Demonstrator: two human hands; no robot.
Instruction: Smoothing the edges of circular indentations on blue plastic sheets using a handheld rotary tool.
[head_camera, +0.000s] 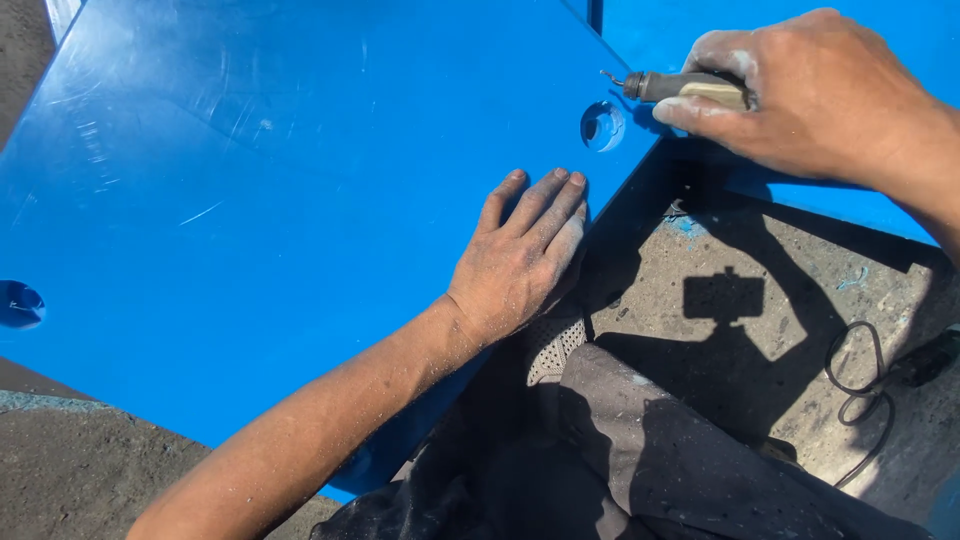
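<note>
While the left hand (520, 262) lies flat, palm down and fingers together, on the near right edge of a large blue sheet (300, 180), the right hand (800, 95) is closed around a small hand tool (685, 87) just beyond it. That tool has a stubby, dull grey-brown handle, pinched between thumb and forefinger, and a thin hooked metal tip (608, 76) that points left, over the sheet's far right corner. Just below the tip sits a round hole (602, 126) cut through the sheet, its rim looking bevelled and catching the light. A second round hole (18, 303) shows at the left edge. The sheet is smooth, glossy and hard-looking, with fine scratches and pale scuffs across its shine; a narrow seam separates it from another blue panel (780, 190) on the right. Both hands and the left forearm are dusted with pale powder. Under the sheet the ground (800, 310) is rough, gritty concrete flecked with blue chips, crossed by hard shadows. A thin black cable (860, 365) loops on it at the right. Near the bottom lies dark, dusty cloth (650, 450) with a patch of pale mesh fabric (555, 345)
</note>
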